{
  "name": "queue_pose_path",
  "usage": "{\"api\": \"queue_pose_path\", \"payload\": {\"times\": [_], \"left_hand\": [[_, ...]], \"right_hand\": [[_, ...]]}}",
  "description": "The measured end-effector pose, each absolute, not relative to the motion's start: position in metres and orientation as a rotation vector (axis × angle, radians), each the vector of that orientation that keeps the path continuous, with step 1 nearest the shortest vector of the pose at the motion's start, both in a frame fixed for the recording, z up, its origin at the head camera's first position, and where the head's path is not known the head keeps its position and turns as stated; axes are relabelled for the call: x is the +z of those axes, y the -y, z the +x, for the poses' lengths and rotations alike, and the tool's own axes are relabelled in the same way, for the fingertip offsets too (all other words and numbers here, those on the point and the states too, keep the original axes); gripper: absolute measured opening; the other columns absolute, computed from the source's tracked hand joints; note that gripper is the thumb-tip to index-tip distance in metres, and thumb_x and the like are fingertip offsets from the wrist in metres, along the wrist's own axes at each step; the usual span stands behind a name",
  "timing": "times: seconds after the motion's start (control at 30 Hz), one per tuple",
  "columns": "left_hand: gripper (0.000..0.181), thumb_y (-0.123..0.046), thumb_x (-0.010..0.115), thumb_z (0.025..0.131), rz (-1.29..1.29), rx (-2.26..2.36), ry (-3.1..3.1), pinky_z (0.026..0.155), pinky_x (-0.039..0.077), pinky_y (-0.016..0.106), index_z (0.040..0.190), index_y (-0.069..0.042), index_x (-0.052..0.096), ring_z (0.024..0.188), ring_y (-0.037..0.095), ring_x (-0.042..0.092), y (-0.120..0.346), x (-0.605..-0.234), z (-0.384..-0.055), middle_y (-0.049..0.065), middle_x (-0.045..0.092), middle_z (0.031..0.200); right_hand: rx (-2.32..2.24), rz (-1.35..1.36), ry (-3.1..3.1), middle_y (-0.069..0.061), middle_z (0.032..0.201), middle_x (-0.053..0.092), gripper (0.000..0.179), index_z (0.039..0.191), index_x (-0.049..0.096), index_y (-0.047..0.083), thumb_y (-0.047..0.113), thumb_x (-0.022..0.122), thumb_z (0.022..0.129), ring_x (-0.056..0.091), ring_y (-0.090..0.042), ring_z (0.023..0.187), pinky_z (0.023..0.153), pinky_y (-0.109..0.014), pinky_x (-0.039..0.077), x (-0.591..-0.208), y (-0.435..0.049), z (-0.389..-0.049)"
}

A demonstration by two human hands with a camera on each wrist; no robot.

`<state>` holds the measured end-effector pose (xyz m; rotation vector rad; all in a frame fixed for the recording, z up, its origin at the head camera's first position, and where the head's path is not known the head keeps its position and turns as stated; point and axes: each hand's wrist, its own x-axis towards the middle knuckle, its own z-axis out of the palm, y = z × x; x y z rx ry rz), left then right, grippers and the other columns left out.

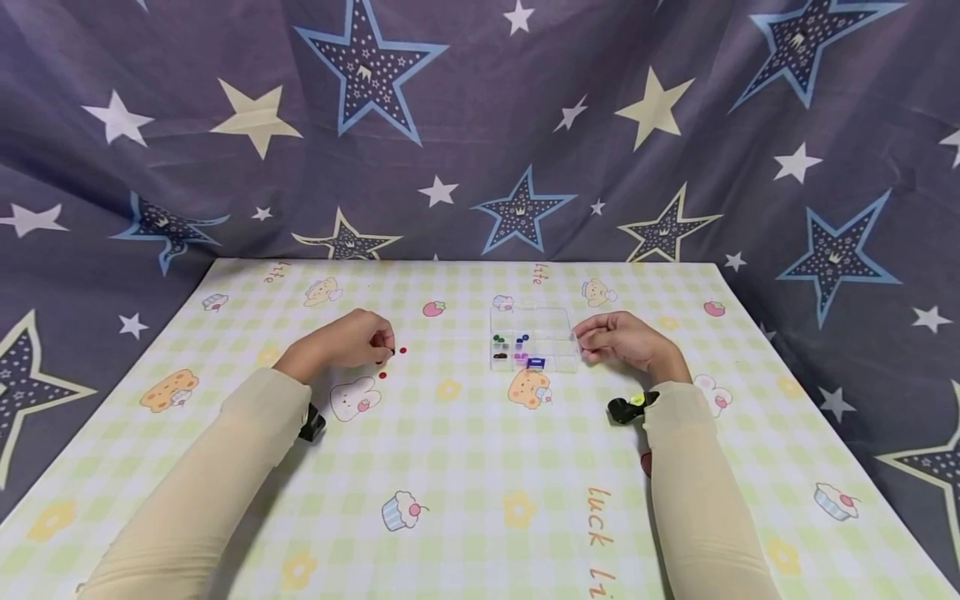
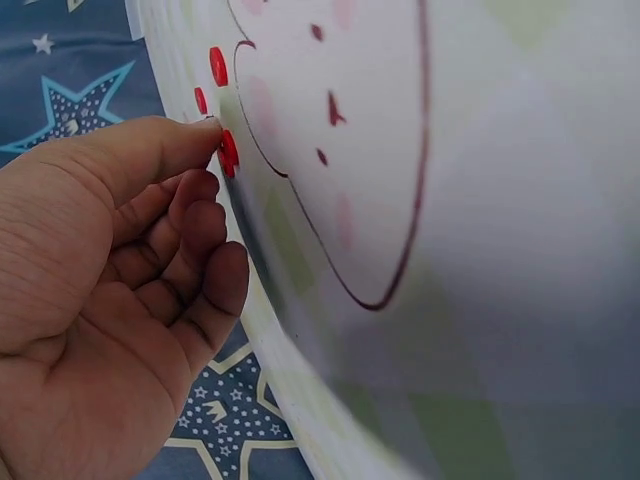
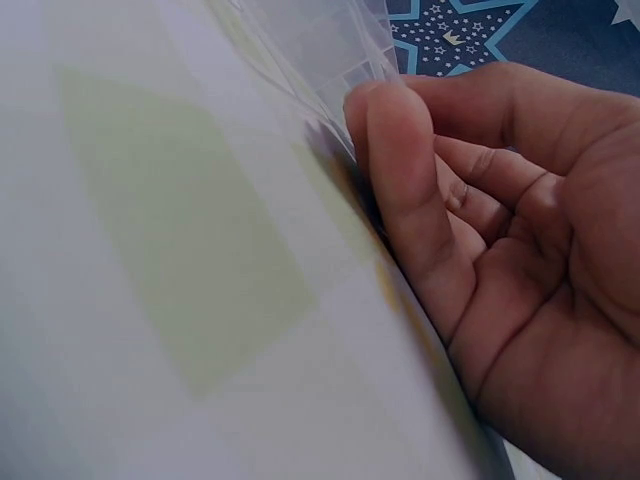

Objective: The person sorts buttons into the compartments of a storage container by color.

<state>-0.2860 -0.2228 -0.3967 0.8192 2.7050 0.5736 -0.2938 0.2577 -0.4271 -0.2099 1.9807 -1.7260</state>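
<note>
In the head view my left hand [image 1: 352, 337] is low over the cloth at left, fingers curled. Its thumb and forefinger pinch at a small red button [image 2: 228, 153], seen right at the thumb tip in the left wrist view; the forefinger is mostly hidden. Close by lie two more red buttons, one nearer [image 2: 218, 66] and one farther off [image 2: 200, 100]. My right hand [image 1: 618, 340] holds the right edge of a clear plastic compartment box [image 1: 551, 321] between thumb and fingers. Green, blue, dark and pink small pieces sit in separate compartments of the box.
A light green checked tablecloth [image 1: 465, 450] with printed cartoons covers the table. A small blue-and-white label [image 1: 536, 363] shows at the box's front edge. Behind the table hangs a dark curtain [image 1: 465, 133] with stars. Black wrist straps show at both cuffs.
</note>
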Motion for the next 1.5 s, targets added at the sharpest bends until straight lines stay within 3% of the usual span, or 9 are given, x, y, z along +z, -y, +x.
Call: {"api": "queue_pose_path", "payload": {"times": [0.8,1.27,1.5], "left_hand": [[0.012,-0.006,0.068,0.093,0.861,0.596,-2.746,0.067,0.042,0.034,0.083,-0.012,0.065,0.066,0.016,0.048,0.211,-0.390,-0.278,-0.001,0.060,0.075],[0.008,-0.006,0.067,0.092,1.101,0.653,-2.842,0.070,0.044,0.035,0.088,-0.012,0.067,0.071,0.015,0.048,0.167,-0.389,-0.283,-0.001,0.058,0.081],[0.006,-0.006,0.067,0.092,1.200,0.637,-2.845,0.078,0.048,0.035,0.091,-0.012,0.068,0.077,0.015,0.049,0.139,-0.384,-0.279,-0.001,0.058,0.086]], "right_hand": [[-1.730,-0.221,-1.986,-0.007,0.094,0.068,0.035,0.132,0.049,-0.018,-0.007,0.055,0.100,0.067,-0.014,0.076,0.073,-0.026,0.058,-0.425,-0.257,-0.292],[-1.734,-0.209,-1.987,-0.006,0.092,0.069,0.035,0.132,0.050,-0.018,-0.008,0.055,0.099,0.067,-0.014,0.075,0.072,-0.026,0.058,-0.425,-0.256,-0.292],[-1.741,-0.226,-1.978,-0.008,0.093,0.069,0.035,0.132,0.049,-0.019,-0.008,0.055,0.099,0.067,-0.015,0.075,0.072,-0.027,0.058,-0.425,-0.256,-0.291]]}}
